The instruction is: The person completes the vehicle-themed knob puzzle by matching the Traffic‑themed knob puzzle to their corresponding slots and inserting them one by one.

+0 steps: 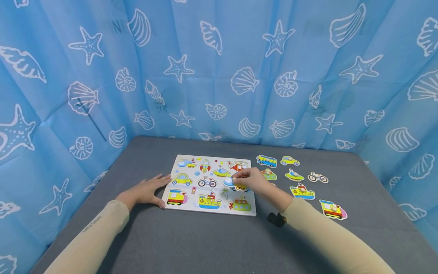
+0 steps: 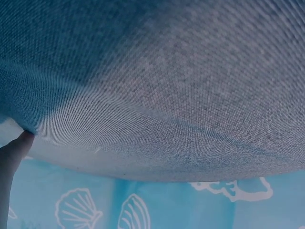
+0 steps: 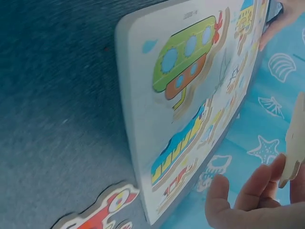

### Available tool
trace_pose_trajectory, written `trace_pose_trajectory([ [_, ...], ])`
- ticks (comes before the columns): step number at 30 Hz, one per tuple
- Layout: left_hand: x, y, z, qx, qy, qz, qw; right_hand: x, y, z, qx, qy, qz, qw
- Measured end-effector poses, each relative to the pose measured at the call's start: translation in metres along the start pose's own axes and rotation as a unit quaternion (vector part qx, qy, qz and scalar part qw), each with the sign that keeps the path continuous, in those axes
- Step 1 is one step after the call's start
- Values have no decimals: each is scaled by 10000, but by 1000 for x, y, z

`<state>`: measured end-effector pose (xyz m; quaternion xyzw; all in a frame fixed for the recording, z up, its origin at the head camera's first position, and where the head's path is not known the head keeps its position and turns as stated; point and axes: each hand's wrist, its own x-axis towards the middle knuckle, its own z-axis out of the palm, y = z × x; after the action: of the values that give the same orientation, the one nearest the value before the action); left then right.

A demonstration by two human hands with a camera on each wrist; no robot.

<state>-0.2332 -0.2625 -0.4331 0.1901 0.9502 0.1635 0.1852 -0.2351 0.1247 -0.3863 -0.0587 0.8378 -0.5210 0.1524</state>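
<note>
A white wooden puzzle board (image 1: 224,210) with vehicle pictures in cut-out shapes lies flat on the grey table. My left hand (image 1: 145,191) rests at the board's left edge, fingers spread and thumb near the lower corner. Over the right part of the board, my right hand (image 1: 253,180) pinches a blue-and-white puzzle piece (image 1: 228,180) between thumb and fingertips. In the right wrist view that piece (image 3: 294,138) shows edge-on, raised off the board, with its picture hidden. Only a fingertip (image 2: 21,143) of the left hand appears in the left wrist view.
Right of the board lie several loose knobbed pieces: a bus (image 1: 267,161), car (image 1: 290,160), submarine (image 1: 269,174), flying saucer (image 1: 294,175), bicycle (image 1: 318,177), ship (image 1: 302,191) and train (image 1: 333,210). A red piece (image 3: 102,212) lies close by the board's edge. A blue curtain (image 1: 219,68) hangs behind.
</note>
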Motion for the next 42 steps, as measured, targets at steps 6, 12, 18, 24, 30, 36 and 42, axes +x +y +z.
trace_pose_trajectory([
  [6,0,-1,1,66,28,1,10000,5,-2,9,15,16,-8,10000],
  [12,0,-2,0,57,41,-43,10000,11,-6,17,86,-53,-27,9999],
  [18,0,-1,0,75,37,-107,9999,13,-11,23,180,-113,-56,9998],
  [24,-1,2,-1,93,27,-223,9997,17,-17,30,166,-1,127,9998],
  [30,1,2,1,99,32,-287,9995,24,-22,37,175,125,213,9995],
  [36,2,-1,2,42,19,-288,9996,30,-24,43,251,116,209,9994],
  [42,1,0,2,10,21,-280,9996,36,-27,47,253,79,178,9995],
])
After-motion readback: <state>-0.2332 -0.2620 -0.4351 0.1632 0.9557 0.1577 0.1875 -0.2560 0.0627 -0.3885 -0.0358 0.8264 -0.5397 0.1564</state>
